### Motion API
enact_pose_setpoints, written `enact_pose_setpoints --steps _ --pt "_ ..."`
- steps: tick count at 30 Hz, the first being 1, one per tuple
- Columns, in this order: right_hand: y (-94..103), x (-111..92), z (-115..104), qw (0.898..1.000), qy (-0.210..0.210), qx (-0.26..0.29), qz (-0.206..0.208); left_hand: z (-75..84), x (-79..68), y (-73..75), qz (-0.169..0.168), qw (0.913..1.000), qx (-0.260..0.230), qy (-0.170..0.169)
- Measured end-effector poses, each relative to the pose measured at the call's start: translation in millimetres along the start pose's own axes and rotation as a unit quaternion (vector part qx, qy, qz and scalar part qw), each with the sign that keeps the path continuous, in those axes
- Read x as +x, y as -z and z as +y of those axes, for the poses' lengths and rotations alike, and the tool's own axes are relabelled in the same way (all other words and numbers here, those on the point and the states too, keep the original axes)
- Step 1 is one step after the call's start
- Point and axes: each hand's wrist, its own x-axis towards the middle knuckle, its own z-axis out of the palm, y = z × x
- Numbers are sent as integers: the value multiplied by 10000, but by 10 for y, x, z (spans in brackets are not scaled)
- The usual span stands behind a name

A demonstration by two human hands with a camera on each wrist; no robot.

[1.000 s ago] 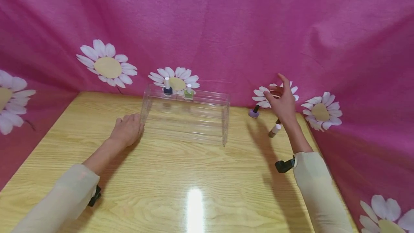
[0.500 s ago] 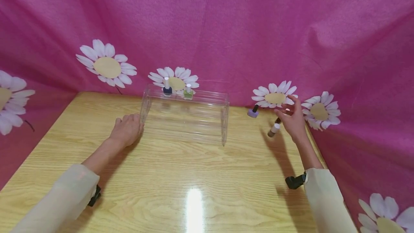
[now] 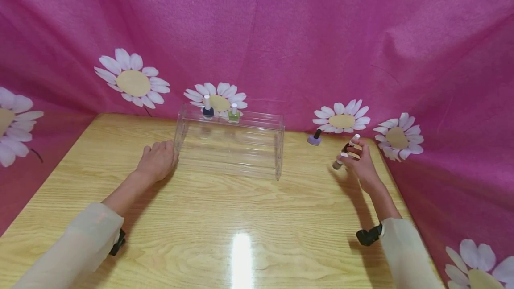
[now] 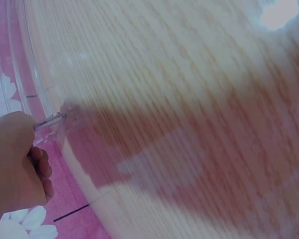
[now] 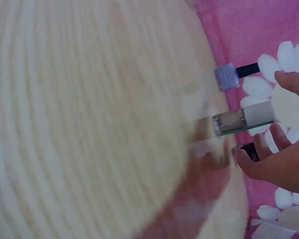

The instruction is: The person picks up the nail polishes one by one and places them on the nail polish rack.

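Observation:
My right hand (image 3: 361, 162) is low over the table's far right, fingers curled over a dark bottle (image 3: 347, 145) with a white cap. A beige bottle (image 3: 338, 163) with a white cap lies beside the thumb. In the right wrist view the fingertips (image 5: 269, 142) sit on the dark bottle (image 5: 246, 149), with the beige bottle (image 5: 236, 121) just above it. My left hand (image 3: 158, 160) rests palm down on the table, fingers against the left wall of a clear acrylic stand (image 3: 229, 155). In the left wrist view, that hand (image 4: 15, 159) sits at the stand's corner (image 4: 49, 119).
A navy bottle (image 3: 208, 110) and a green bottle (image 3: 234, 115) stand on the stand's top step. A purple bottle (image 3: 314, 139) with a black cap lies left of my right hand. The wooden table (image 3: 241, 222) is backed by pink cloth with daisies.
My right hand dropped from raised and spread, moved toward me and curled onto the bottles at the far right. The left hand stayed still.

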Motion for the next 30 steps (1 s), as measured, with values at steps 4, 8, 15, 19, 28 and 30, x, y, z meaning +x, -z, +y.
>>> enact_pose_setpoints --steps 4,8,15,19,28,30 --pt "14 14 93 9995 -166 -219 -124 -10 10 -8 9 10000 20 -18" --pt "14 24 153 9994 -263 -180 -116 -12 11 -10 44 10000 -14 -23" --pt "-12 38 231 9995 -73 253 -169 -8 6 -11 41 10000 -30 4" --pt "-28 46 270 9988 35 407 -260 -9 0 -7 2 10000 -46 21" --pt "-102 45 333 9988 208 416 136 -15 7 -1 -91 9999 -73 46" --pt "-128 47 338 9981 147 520 302 -17 10 -6 -118 9999 -87 58"
